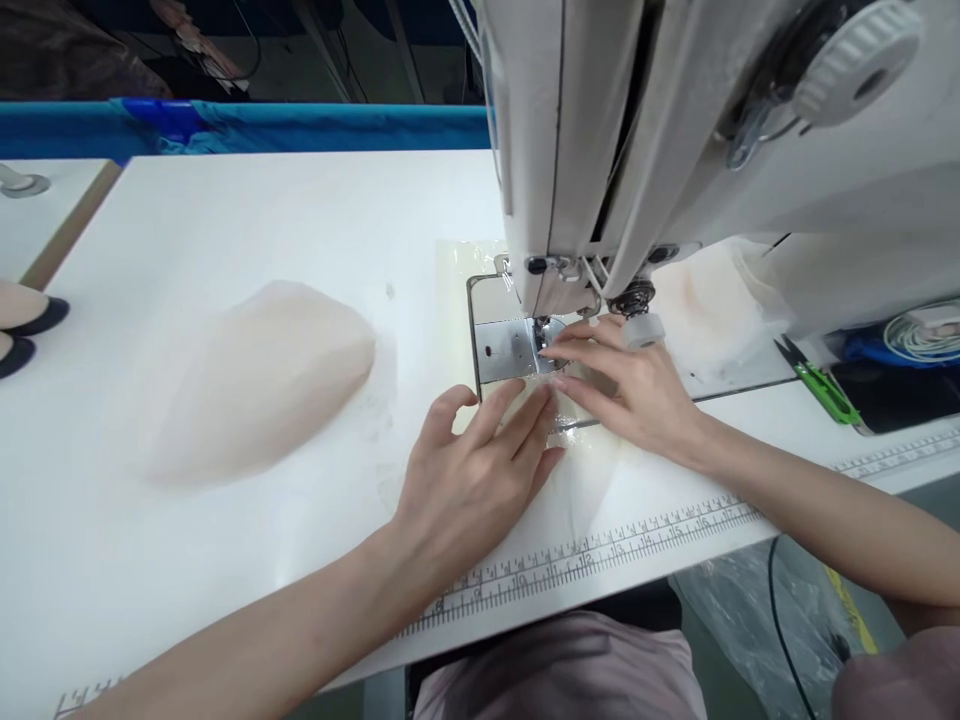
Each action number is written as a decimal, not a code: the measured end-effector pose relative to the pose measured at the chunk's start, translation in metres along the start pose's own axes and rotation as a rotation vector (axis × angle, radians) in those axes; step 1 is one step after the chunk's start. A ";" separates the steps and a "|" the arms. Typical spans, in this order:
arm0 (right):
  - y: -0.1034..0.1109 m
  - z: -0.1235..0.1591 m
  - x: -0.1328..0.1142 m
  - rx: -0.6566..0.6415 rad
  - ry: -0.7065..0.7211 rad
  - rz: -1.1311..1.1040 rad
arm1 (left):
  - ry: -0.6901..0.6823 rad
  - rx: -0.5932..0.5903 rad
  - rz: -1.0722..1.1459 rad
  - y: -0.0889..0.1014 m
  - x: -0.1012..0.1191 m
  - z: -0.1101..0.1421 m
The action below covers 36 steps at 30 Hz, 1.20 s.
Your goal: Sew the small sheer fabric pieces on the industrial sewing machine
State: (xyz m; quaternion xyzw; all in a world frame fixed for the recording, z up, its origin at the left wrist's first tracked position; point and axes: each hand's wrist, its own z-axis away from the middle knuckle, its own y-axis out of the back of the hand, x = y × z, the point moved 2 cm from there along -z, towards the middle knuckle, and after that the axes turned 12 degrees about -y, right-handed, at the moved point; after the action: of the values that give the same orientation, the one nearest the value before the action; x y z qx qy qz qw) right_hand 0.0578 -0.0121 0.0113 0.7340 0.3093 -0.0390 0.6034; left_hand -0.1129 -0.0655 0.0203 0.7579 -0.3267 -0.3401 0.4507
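Note:
A sheer, pale piece of fabric (pixel 589 485), hard to make out against the white table, lies at the needle area of the sewing machine (pixel 570 200). My left hand (pixel 480 460) is palm down in front of the metal needle plate (pixel 506 350), its fingertips closed on the fabric's edge. To its right, my right hand (pixel 637 390) reaches under the machine head, with thumb and fingers around the fabric close to the presser foot (pixel 541 330). The two hands' fingertips nearly meet. What lies under the fingers is partly hidden.
Another sheer fabric piece (pixel 262 380) rests on the table at left. Beyond the needle lies more pale fabric (pixel 709 300). Green thread snips (pixel 821 385) and a dark phone-like slab (pixel 900 390) lie at right. A printed ruler (pixel 585 560) follows the front edge. Black-tipped shapes (pixel 34 320) show far left.

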 end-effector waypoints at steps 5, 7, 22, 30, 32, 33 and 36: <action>0.003 0.001 0.004 0.000 0.050 0.320 | 0.058 -0.010 0.108 -0.005 -0.007 0.001; 0.009 -0.001 0.009 0.103 0.065 0.461 | 0.078 -0.012 0.135 -0.007 -0.010 0.001; 0.032 -0.015 0.029 0.237 -0.103 0.158 | 0.039 0.083 0.019 -0.011 -0.009 0.000; 0.023 -0.027 0.026 0.010 -0.281 -0.206 | 0.051 0.157 0.024 -0.017 -0.008 0.005; 0.008 -0.029 0.022 -0.057 -0.263 -0.223 | 0.047 0.174 0.020 -0.017 -0.008 0.005; 0.002 -0.031 0.021 -0.087 -0.269 -0.243 | 0.046 0.180 0.018 -0.017 -0.008 0.005; -0.009 -0.032 0.017 -0.153 -0.346 -0.370 | 0.043 0.184 0.005 -0.017 -0.008 0.005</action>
State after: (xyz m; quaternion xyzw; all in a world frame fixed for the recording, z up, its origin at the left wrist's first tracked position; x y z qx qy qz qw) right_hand 0.0565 0.0243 0.0048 0.5997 0.3325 -0.2501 0.6835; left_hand -0.1179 -0.0544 0.0046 0.8023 -0.3487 -0.2914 0.3870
